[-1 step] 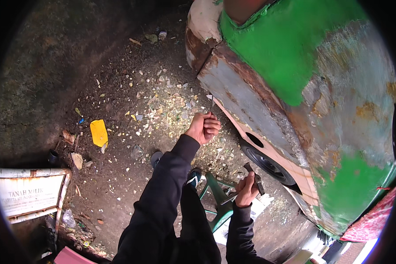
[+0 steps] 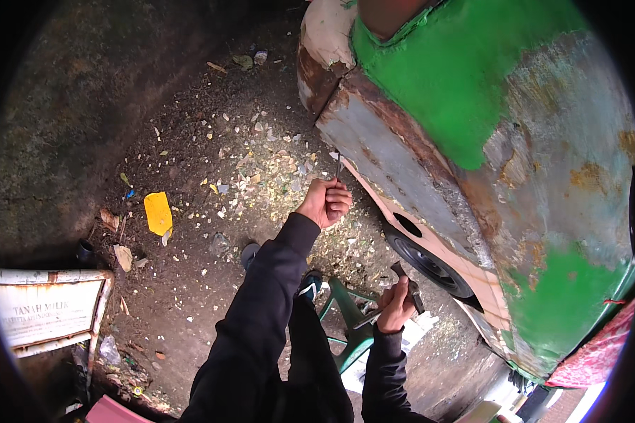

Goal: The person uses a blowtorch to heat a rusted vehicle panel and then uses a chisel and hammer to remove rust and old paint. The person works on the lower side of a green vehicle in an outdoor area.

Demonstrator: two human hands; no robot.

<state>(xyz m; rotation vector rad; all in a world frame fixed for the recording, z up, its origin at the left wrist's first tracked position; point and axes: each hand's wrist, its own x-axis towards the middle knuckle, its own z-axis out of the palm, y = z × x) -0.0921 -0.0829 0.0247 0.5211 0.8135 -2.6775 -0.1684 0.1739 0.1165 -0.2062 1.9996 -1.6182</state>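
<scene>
My left hand (image 2: 327, 203) is closed round a slim metal chisel-like tool (image 2: 339, 166). Its tip points away from me, beside the lower edge of a car body (image 2: 409, 169) with bare grey metal, rust and green patches; I cannot tell whether it touches. Lower and to the right, my right hand (image 2: 396, 307) grips a hammer (image 2: 418, 299), its dark head at the knuckles and the handle end (image 2: 367, 320) sticking out to the left. The hammer is apart from the chisel-like tool. Close to my right hand is the car's dark wheel (image 2: 430, 264).
A green stool (image 2: 349, 317) stands beside my legs. Pale chips (image 2: 268, 169) litter the dirt ground, with a yellow piece (image 2: 159, 213) to the left. A rusty white framed sign (image 2: 46, 307) stands at the lower left. Red patterned cloth (image 2: 600, 345) lies at the car's right end.
</scene>
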